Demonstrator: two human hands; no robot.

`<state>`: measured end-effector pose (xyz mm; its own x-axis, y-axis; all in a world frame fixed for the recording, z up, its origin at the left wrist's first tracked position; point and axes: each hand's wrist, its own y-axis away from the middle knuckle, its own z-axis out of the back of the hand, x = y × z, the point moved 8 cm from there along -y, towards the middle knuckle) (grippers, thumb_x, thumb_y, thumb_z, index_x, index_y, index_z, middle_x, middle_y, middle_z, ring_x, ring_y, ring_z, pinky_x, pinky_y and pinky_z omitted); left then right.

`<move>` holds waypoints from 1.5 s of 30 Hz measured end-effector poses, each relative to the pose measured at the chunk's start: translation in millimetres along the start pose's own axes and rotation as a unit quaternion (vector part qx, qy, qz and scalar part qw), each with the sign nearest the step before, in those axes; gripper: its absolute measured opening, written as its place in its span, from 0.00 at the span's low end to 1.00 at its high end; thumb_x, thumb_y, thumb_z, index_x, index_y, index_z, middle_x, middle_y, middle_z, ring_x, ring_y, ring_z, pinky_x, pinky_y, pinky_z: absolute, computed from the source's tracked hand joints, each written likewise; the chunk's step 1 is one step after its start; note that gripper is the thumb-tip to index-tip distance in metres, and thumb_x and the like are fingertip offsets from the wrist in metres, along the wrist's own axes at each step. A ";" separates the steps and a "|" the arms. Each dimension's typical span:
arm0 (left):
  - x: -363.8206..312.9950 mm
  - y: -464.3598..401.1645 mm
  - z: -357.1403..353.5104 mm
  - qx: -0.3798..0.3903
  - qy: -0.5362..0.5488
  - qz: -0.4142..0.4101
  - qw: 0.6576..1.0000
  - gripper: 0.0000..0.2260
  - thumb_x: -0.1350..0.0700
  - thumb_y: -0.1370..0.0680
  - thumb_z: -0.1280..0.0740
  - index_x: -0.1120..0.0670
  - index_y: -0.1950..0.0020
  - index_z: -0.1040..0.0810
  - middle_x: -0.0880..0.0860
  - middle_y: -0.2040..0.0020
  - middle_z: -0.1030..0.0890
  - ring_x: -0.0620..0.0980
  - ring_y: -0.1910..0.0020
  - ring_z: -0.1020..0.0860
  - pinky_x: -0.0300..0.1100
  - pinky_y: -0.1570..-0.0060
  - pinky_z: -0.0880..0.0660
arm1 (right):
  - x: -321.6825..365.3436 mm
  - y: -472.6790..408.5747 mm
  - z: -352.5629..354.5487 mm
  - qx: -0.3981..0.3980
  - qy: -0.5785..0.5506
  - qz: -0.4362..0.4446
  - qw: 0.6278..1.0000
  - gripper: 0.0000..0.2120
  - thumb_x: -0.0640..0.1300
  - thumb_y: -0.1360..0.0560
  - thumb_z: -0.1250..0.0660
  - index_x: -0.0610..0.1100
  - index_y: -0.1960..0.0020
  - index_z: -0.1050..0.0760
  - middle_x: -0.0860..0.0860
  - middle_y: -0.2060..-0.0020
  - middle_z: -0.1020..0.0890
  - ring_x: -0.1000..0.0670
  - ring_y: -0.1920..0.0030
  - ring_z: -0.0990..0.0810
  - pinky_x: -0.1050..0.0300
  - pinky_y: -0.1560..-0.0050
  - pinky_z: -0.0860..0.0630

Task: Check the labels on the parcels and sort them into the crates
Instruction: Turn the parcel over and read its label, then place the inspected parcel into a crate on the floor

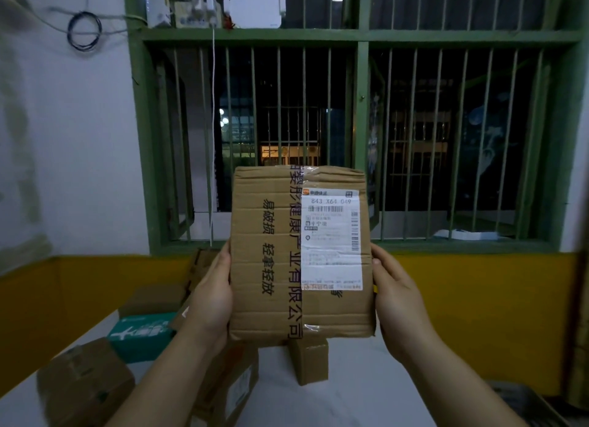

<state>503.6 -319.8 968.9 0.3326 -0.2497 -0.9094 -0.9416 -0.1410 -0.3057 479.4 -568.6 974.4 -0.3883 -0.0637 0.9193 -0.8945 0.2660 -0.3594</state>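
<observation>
A brown cardboard parcel [271, 267] is held upright in front of me, well above the table. Its white shipping label [333, 240] faces me on the right half, with barcodes and the number 843 X64 049. Clear tape with dark printed characters runs down its middle. My left hand [212, 294] grips the parcel's left edge and my right hand [398, 302] grips its right edge. No crate is clearly in view.
On the white table [366, 394] lie more parcels: a small brown box [310, 361] under the held one, a teal box [140, 334], brown boxes [84, 383] at the left and another labelled box [236, 385]. A barred green window [361, 139] stands behind. A dark object [529, 401] sits at lower right.
</observation>
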 end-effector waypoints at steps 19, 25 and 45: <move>104.5 10.2 -211.4 0.132 0.018 0.087 0.987 0.13 0.48 0.16 0.46 0.47 0.40 0.24 0.50 0.52 0.15 0.51 0.48 0.18 0.53 0.48 0.22 | 3.5 -1.6 212.9 -0.133 0.071 -0.008 0.989 0.12 0.50 0.17 0.46 0.64 0.44 0.27 0.56 0.46 0.19 0.53 0.44 0.21 0.50 0.44 0.23; 131.6 26.2 -304.9 0.185 0.029 0.093 0.978 0.14 0.48 0.16 0.47 0.48 0.36 0.26 0.51 0.47 0.17 0.49 0.47 0.19 0.50 0.50 0.22 | 0.7 -8.8 304.6 -0.185 0.078 -0.019 0.979 0.12 0.50 0.17 0.45 0.64 0.46 0.25 0.54 0.45 0.18 0.51 0.43 0.20 0.42 0.40 0.23; 338.7 -78.0 -457.4 0.239 -0.021 0.193 0.951 0.19 0.43 0.17 0.49 0.46 0.28 0.33 0.52 0.38 0.23 0.52 0.39 0.24 0.58 0.38 0.27 | -139.9 -146.9 458.9 -0.248 0.137 -0.124 0.951 0.12 0.54 0.18 0.45 0.63 0.41 0.25 0.55 0.44 0.18 0.50 0.43 0.20 0.43 0.40 0.24</move>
<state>713.5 -831.5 813.7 -0.0355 -0.1548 -0.9873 -0.9123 0.4082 -0.0312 563.5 -1040.2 825.0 -0.0466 0.0518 0.9976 -0.7105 0.7002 -0.0696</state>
